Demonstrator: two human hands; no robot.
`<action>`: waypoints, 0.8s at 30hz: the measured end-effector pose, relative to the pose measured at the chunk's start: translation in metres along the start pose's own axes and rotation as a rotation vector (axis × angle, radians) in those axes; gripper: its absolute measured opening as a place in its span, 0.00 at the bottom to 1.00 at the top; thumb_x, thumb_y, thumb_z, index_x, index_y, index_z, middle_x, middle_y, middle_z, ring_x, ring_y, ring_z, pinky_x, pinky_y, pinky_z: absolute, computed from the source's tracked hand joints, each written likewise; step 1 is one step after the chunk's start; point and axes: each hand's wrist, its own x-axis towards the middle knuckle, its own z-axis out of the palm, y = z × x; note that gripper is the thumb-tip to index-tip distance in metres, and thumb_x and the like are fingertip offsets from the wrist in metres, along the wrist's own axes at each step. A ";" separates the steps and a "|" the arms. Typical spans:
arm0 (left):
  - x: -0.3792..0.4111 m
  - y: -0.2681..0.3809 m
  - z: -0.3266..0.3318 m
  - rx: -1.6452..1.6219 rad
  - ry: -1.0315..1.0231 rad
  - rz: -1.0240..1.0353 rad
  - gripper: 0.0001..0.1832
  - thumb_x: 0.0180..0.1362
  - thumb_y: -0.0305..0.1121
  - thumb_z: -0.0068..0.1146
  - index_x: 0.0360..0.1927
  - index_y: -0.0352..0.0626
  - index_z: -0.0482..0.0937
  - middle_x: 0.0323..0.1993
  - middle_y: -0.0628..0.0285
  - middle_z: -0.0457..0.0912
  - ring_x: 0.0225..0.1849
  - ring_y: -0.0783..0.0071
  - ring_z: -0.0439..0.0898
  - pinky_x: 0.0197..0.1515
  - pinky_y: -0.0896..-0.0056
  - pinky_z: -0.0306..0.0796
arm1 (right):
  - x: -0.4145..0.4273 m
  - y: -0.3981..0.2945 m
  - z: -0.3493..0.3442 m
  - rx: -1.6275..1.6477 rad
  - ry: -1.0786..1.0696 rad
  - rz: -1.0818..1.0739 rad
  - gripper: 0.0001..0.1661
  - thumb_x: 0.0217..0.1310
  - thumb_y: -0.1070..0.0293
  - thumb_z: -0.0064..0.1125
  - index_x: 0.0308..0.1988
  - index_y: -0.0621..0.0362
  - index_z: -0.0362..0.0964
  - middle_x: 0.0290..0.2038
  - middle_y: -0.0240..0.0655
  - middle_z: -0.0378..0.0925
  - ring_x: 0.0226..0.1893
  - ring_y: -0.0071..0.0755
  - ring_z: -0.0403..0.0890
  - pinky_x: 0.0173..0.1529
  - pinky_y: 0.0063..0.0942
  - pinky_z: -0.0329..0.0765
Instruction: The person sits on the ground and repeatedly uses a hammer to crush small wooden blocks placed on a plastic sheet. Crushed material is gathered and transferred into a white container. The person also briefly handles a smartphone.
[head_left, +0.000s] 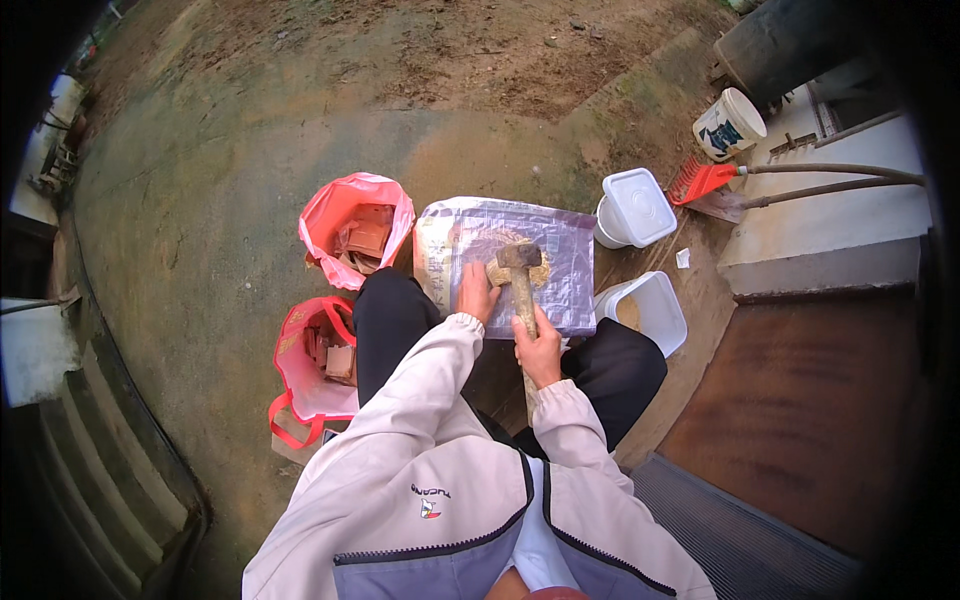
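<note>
My right hand (538, 349) is closed around the wooden handle of a hammer (519, 256), its heavy block-shaped head over the middle of a woven plastic sack (574, 281). Beneath and around the hammer head lies a heap of yellowish-brown crumbled material (496, 273). My left hand (478, 291) rests on the sack just left of that heap, fingers pointing away from me; whether it pinches anything cannot be told. The sack is spread flat in front of my knees, over a support that is hidden.
Left of the sack stand a pink plastic bag (319, 219) and a red-handled bag (281, 367), both with reddish brick-like pieces. To the right are a lidded white tub (640, 208) and an open tub (670, 309) holding tan material. Farther right are a red rake (703, 181) and a bucket (716, 135).
</note>
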 end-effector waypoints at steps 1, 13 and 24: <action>0.002 0.000 0.002 -0.002 -0.002 0.001 0.23 0.45 0.24 0.69 0.44 0.40 0.70 0.40 0.49 0.71 0.39 0.49 0.77 0.41 0.53 0.73 | 0.002 0.011 0.003 -0.041 0.052 -0.089 0.17 0.64 0.64 0.60 0.49 0.60 0.75 0.20 0.38 0.77 0.14 0.25 0.76 0.22 0.32 0.72; 0.003 -0.012 0.007 -0.041 0.046 0.036 0.22 0.44 0.22 0.67 0.43 0.38 0.71 0.37 0.50 0.73 0.35 0.52 0.76 0.38 0.56 0.72 | 0.000 0.004 -0.001 -0.025 0.019 -0.021 0.22 0.63 0.65 0.61 0.55 0.60 0.73 0.27 0.43 0.81 0.24 0.30 0.83 0.30 0.33 0.77; 0.003 -0.014 0.006 -0.046 0.031 0.008 0.22 0.44 0.21 0.67 0.42 0.38 0.69 0.36 0.52 0.73 0.31 0.56 0.76 0.37 0.57 0.72 | 0.001 -0.011 -0.006 0.144 -0.119 0.149 0.21 0.67 0.66 0.58 0.58 0.58 0.72 0.18 0.24 0.68 0.12 0.16 0.68 0.15 0.21 0.64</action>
